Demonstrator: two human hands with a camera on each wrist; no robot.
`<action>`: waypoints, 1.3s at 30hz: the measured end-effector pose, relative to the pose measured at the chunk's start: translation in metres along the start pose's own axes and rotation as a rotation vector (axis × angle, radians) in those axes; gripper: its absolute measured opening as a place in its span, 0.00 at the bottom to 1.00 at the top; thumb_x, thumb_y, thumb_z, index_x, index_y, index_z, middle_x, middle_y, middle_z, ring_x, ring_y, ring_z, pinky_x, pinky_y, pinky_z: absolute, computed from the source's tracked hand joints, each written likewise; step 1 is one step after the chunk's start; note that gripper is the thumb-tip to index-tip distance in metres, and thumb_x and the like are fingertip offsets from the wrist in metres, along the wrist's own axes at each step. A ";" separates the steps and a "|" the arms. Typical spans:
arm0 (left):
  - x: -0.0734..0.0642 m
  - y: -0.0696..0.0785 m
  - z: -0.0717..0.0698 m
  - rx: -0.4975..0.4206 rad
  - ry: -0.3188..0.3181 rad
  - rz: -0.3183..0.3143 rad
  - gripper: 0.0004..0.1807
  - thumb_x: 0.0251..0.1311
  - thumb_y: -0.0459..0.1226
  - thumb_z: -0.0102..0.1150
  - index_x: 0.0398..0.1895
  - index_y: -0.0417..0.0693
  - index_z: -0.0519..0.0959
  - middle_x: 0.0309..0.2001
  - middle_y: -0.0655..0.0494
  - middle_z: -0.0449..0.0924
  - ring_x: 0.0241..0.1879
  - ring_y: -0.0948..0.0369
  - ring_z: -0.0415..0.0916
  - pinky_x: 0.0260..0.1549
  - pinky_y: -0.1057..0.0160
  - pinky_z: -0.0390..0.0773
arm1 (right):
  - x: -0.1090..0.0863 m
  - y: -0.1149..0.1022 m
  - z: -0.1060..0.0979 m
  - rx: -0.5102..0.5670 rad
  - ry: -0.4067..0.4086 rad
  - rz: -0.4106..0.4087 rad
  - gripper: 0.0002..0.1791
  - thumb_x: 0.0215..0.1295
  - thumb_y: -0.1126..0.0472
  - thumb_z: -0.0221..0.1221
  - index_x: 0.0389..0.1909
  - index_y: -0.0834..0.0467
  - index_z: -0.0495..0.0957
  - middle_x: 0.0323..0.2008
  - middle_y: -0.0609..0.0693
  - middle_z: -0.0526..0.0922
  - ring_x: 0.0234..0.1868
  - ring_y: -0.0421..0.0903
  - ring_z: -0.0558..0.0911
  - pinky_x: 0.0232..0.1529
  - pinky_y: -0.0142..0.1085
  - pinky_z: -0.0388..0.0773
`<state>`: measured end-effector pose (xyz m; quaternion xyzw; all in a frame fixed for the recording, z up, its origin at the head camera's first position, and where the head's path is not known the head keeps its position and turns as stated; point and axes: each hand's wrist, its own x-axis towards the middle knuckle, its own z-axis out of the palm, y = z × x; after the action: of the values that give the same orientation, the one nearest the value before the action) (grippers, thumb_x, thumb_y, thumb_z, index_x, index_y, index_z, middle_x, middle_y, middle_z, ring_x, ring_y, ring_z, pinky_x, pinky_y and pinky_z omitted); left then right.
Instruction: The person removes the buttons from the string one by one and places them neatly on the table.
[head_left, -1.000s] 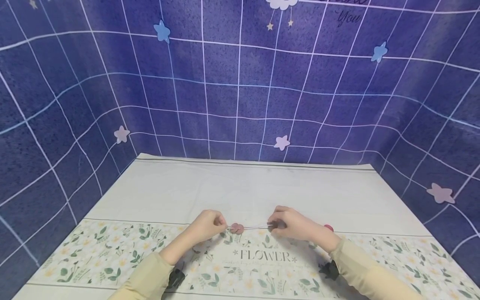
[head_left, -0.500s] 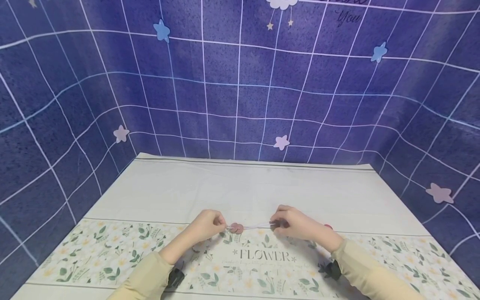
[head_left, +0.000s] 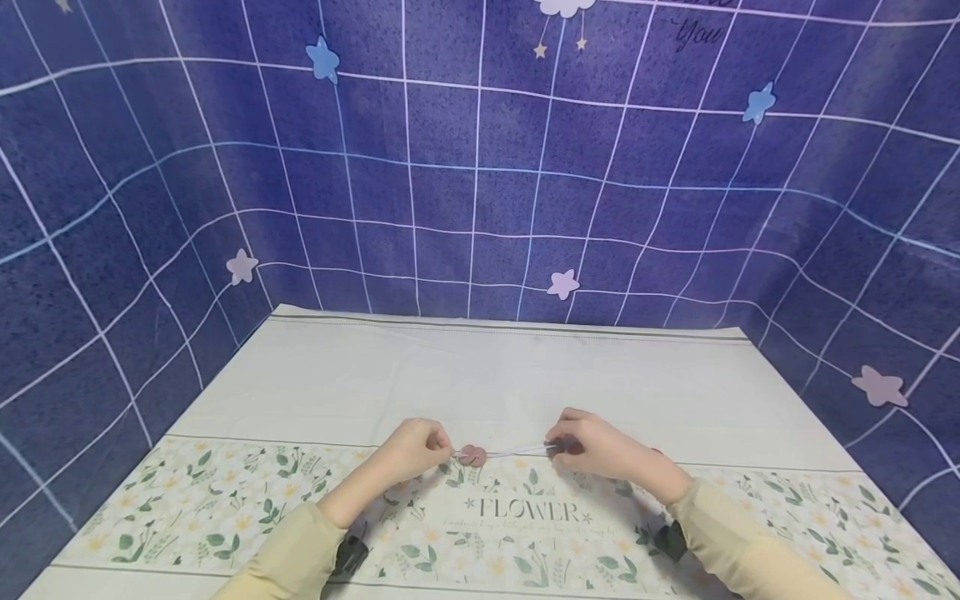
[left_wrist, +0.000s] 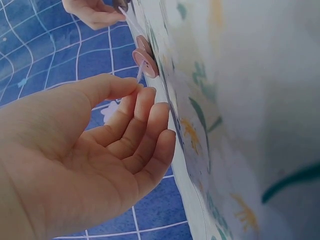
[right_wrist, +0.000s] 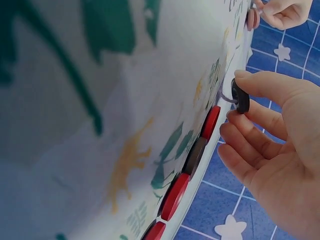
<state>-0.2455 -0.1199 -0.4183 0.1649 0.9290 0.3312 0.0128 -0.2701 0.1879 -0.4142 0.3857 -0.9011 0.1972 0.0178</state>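
My left hand (head_left: pixel 416 443) pinches a white string (left_wrist: pixel 139 75) between thumb and index fingertip. Just beyond those fingertips, two pinkish-brown buttons (left_wrist: pixel 145 62) are threaded on the string, one overlapping the other. From them the string (head_left: pixel 517 452) runs fairly straight across to my right hand (head_left: pixel 592 443). There the thumb and fingers pinch a dark button (right_wrist: pixel 241 96) by its edge, with the string passing into its face. In the right wrist view the dark button is held on edge, close over the cloth; the other fingers are loosely curled below it.
Several more buttons lie in a row beneath my right hand: a red button (right_wrist: pixel 210 123), a dark brown button (right_wrist: pixel 195 157) and another red button (right_wrist: pixel 175 197). A floral cloth (head_left: pixel 525 567) covers the table. Blue gridded curtains (head_left: pixel 480 200) enclose the back and sides.
My right hand has shifted slightly right with the dark button, and the string between the hands shows longer and straighter. My left hand and the pinkish-brown buttons have hardly moved.
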 end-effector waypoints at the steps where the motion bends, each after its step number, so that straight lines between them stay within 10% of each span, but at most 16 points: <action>1: 0.000 0.000 0.000 0.000 0.001 -0.002 0.03 0.54 0.36 0.59 0.26 0.46 0.78 0.26 0.60 0.77 0.27 0.65 0.72 0.28 0.67 0.75 | 0.000 0.000 0.000 -0.001 0.000 0.005 0.16 0.55 0.60 0.64 0.44 0.60 0.80 0.36 0.45 0.76 0.36 0.38 0.77 0.43 0.32 0.78; 39: 0.001 -0.002 0.001 0.010 0.007 -0.010 0.05 0.55 0.38 0.59 0.26 0.47 0.78 0.27 0.61 0.77 0.30 0.65 0.73 0.31 0.65 0.76 | -0.012 0.010 -0.005 -0.036 0.038 0.006 0.16 0.54 0.60 0.65 0.43 0.61 0.80 0.35 0.46 0.77 0.36 0.39 0.77 0.43 0.35 0.78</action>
<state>-0.2466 -0.1205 -0.4205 0.1589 0.9316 0.3268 0.0105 -0.2690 0.2046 -0.4151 0.3786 -0.9053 0.1883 0.0413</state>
